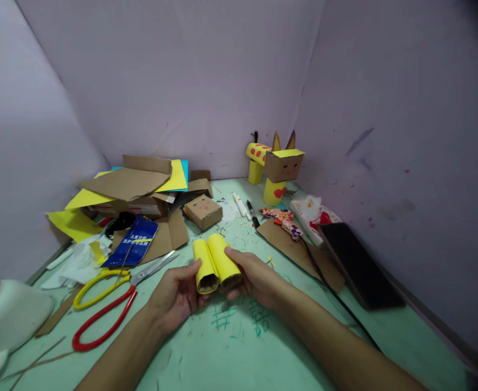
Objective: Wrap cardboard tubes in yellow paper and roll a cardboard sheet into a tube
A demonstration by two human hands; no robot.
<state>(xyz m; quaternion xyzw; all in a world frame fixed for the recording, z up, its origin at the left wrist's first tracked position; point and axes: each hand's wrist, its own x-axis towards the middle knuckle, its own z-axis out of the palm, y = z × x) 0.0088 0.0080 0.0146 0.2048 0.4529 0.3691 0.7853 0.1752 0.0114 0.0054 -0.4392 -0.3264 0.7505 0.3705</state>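
Left hand: I am watching the left hand [177,296] closing narrowly around the left yellow tube [203,263], its thumb pressing near the outer side and its fingers curling underneath.
Right hand: The right hand [259,277] is gripping the right yellow tube [223,260], thumb lying on top; its other fingers are partly hiding below.
Yellow tubes: Both are lying side by side and touching, in the hands above the green table [198,358], their open brown-lined ends facing my view. Whether anything is joining them, I cannot tell.
Tube finish: Yellow covering is already wrapping both outsides; I am seeing no drawn marks on the sides facing me.
Small box: A cardboard box [204,213] is sitting apart, just beyond the tubes, already carrying drawn dots but showing no ears.
Standing figure: At the back, a yellow figure [259,153] is standing with its box head [283,166], pointed ears [276,142] and red spots in place; by my judgement it is looking much further along than the loose tubes and box.
Scissors: They are lying by the left hand, untouched, with their blades [153,269] slightly parting.
Markers: White markers [241,206] and a black marker [252,213] are lying beyond the tubes, no hand touching them.
Left side: Cardboard [133,182] is topping a pile, with a blue packet [135,239] lying in front.
Right side: A dark phone-like slab [361,266] is lying near the wall.
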